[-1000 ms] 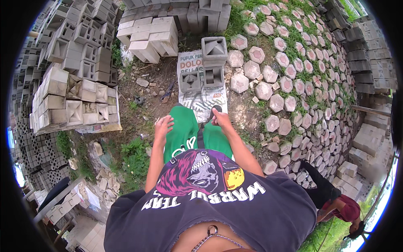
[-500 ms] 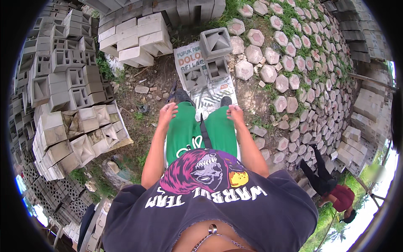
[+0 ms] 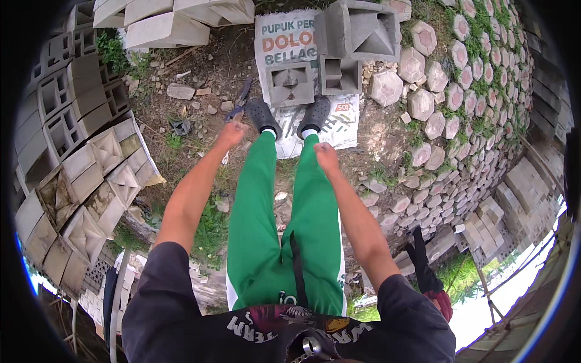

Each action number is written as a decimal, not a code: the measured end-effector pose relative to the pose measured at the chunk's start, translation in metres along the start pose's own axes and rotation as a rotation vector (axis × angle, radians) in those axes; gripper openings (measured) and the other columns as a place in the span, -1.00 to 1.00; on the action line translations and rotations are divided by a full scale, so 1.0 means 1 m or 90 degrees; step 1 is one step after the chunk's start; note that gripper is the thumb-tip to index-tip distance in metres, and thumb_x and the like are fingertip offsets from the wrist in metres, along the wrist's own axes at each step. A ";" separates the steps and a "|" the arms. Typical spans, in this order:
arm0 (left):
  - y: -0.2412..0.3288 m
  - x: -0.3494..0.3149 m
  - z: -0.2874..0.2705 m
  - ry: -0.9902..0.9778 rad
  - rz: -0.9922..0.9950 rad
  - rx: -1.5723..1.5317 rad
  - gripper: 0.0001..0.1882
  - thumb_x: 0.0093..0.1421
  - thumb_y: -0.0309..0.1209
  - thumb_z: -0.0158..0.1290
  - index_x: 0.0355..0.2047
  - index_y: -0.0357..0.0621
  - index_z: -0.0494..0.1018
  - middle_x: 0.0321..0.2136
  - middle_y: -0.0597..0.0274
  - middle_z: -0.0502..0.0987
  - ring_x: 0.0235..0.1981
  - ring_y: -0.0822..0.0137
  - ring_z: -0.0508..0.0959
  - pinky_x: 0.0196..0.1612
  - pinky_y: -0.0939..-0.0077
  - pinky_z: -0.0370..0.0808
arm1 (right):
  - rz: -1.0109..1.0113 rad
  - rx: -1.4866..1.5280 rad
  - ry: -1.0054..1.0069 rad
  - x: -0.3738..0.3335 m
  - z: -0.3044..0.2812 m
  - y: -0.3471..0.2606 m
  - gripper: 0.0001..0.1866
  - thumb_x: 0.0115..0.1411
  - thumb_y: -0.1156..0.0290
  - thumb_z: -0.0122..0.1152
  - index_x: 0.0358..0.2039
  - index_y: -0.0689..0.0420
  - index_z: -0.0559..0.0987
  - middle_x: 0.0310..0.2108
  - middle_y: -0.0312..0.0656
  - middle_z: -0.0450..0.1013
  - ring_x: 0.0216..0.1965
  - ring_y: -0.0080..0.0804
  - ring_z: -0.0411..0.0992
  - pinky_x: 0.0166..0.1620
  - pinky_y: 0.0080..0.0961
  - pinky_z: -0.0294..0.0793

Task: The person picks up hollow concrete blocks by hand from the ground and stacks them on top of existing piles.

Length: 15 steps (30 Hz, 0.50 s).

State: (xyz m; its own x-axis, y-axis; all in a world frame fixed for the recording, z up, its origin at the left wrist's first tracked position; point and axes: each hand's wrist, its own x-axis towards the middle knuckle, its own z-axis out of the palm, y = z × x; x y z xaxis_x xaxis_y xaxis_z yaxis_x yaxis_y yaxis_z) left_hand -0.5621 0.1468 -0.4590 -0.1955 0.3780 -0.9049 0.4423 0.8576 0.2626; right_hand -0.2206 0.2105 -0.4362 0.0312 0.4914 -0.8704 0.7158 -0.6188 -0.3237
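Note:
My left hand [image 3: 232, 132], loosely curled and with nothing visible in it, hangs beside my left shoe near a dark narrow object [image 3: 242, 97] on the ground. My right hand [image 3: 327, 157] is closed in front of my right knee, with nothing visible in it. Beyond my shoes, a grey concrete vent block [image 3: 292, 95] and another vent block [image 3: 340, 89] rest side by side on a printed white sack [image 3: 266, 36]. A larger concrete block [image 3: 331, 33], with a slanted hollow, sits behind the second one and overlaps it in view.
Stacked concrete blocks [image 3: 66, 85] and slanted-face blocks [image 3: 124, 181] fill the left side. More pale blocks [image 3: 169, 30] stand at the far left. Hexagonal pavers [image 3: 422, 104] cover the right. A person [image 3: 423, 266] in dark trousers is at lower right.
My view has tilted, and the blocks and sack appear larger and closer. Both arms have extended downward, the left hand moving outward from my leg. My shoes now show fully at the sack's edge.

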 end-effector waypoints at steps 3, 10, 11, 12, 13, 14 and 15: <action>-0.006 0.141 0.052 0.079 -0.004 -0.188 -0.49 0.09 -0.02 0.09 -0.14 -0.21 0.47 -0.33 0.16 0.48 -0.27 0.27 0.46 -0.15 0.39 0.40 | -0.034 -0.101 0.003 0.106 0.017 0.008 -0.55 0.08 0.07 0.07 -0.19 0.18 0.50 -0.19 0.07 0.49 -0.09 -0.02 0.44 -0.01 -0.27 0.38; 0.036 0.275 0.119 0.152 -0.110 -0.473 -0.47 0.05 -0.10 0.16 -0.07 -0.20 0.43 -0.48 0.37 0.36 -0.41 0.44 0.37 -0.19 0.50 0.38 | -0.248 -0.146 0.063 0.293 0.057 -0.024 -0.15 0.06 0.00 0.16 0.13 0.46 0.18 0.07 0.28 0.26 0.13 0.11 0.22 0.17 -0.23 0.20; 0.029 0.282 0.125 0.180 -0.119 -0.473 -0.46 0.04 -0.10 0.17 -0.06 -0.20 0.43 -0.46 0.36 0.40 -0.38 0.42 0.40 -0.17 0.48 0.38 | -0.247 -0.122 0.066 0.301 0.068 -0.039 -0.14 0.04 -0.01 0.17 0.13 0.44 0.19 0.07 0.26 0.26 0.14 0.09 0.23 0.17 -0.25 0.21; 0.045 0.280 0.136 0.186 -0.122 -0.488 -0.44 0.02 -0.11 0.18 -0.05 -0.21 0.42 -0.35 0.27 0.46 -0.30 0.35 0.45 -0.12 0.44 0.38 | -0.232 -0.134 0.064 0.311 0.065 -0.041 -0.14 0.04 -0.01 0.17 0.13 0.44 0.19 0.07 0.26 0.26 0.14 0.09 0.23 0.17 -0.25 0.21; 0.054 0.278 0.140 0.198 -0.122 -0.500 -0.42 -0.01 -0.12 0.19 -0.04 -0.23 0.42 -0.25 0.19 0.52 -0.22 0.28 0.50 -0.06 0.41 0.38 | -0.175 -0.128 0.034 0.319 0.063 -0.048 -0.14 0.03 -0.02 0.19 0.13 0.42 0.20 0.07 0.24 0.27 0.14 0.05 0.25 0.17 -0.27 0.22; 0.057 0.279 0.145 0.193 -0.126 -0.502 -0.42 -0.01 -0.12 0.19 -0.04 -0.23 0.42 -0.25 0.19 0.52 -0.22 0.28 0.50 -0.06 0.41 0.38 | -0.125 -0.120 0.007 0.331 0.063 -0.047 -0.14 0.01 -0.02 0.20 0.13 0.40 0.21 0.07 0.22 0.28 0.13 0.02 0.26 0.16 -0.29 0.23; 0.060 0.281 0.149 0.191 -0.129 -0.472 -0.40 -0.02 -0.12 0.20 -0.04 -0.24 0.41 -0.15 0.12 0.50 -0.13 0.24 0.49 -0.02 0.39 0.37 | -0.100 -0.098 -0.001 0.340 0.063 -0.043 -0.15 -0.01 -0.02 0.22 0.14 0.34 0.23 0.07 0.15 0.32 0.12 -0.02 0.29 0.15 -0.32 0.24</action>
State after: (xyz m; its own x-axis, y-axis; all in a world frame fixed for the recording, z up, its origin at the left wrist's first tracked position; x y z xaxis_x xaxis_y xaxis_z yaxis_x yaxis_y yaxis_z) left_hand -0.4602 0.2523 -0.7470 -0.4809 0.1777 -0.8586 -0.2984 0.8876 0.3508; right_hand -0.2849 0.3653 -0.7412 -0.0899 0.5727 -0.8148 0.8099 -0.4341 -0.3944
